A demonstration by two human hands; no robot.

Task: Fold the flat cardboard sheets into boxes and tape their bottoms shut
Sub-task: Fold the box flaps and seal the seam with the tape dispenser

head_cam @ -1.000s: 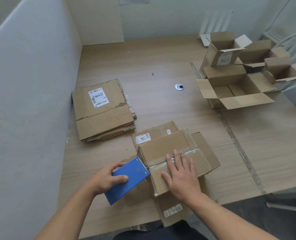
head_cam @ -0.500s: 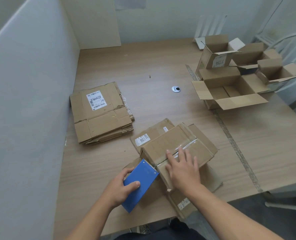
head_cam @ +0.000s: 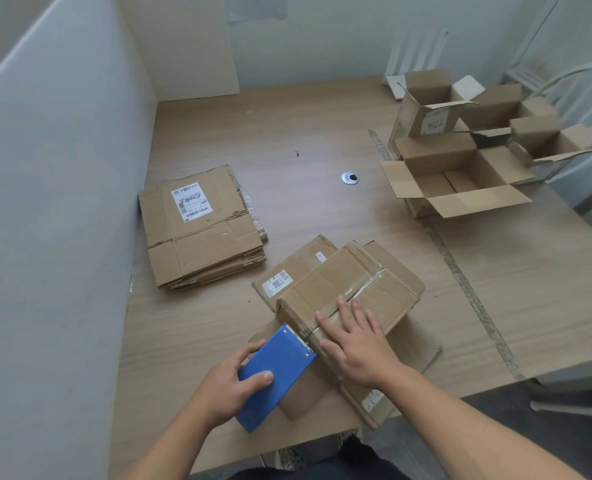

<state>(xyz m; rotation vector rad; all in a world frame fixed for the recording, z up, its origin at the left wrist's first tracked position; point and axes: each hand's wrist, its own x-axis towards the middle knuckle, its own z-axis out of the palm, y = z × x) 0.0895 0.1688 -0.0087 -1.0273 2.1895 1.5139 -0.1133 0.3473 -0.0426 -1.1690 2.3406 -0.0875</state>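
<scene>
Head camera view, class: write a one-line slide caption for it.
Left hand holds a blue tape dispenser at the brown cardboard box while the right hand presses its taped seam.

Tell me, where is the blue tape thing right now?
The blue tape dispenser is low in the head view, held in the left hand, with its toothed edge against the near-left end of the box that the right hand presses down.

Four boxes (head_cam: 348, 292), one dispenser (head_cam: 274, 374)

Matt brown cardboard box (head_cam: 348, 289) sealed with glossy clear tape (head_cam: 367, 289); smooth blue plastic dispenser (head_cam: 274, 372); wood-grain table (head_cam: 287, 133).
</scene>
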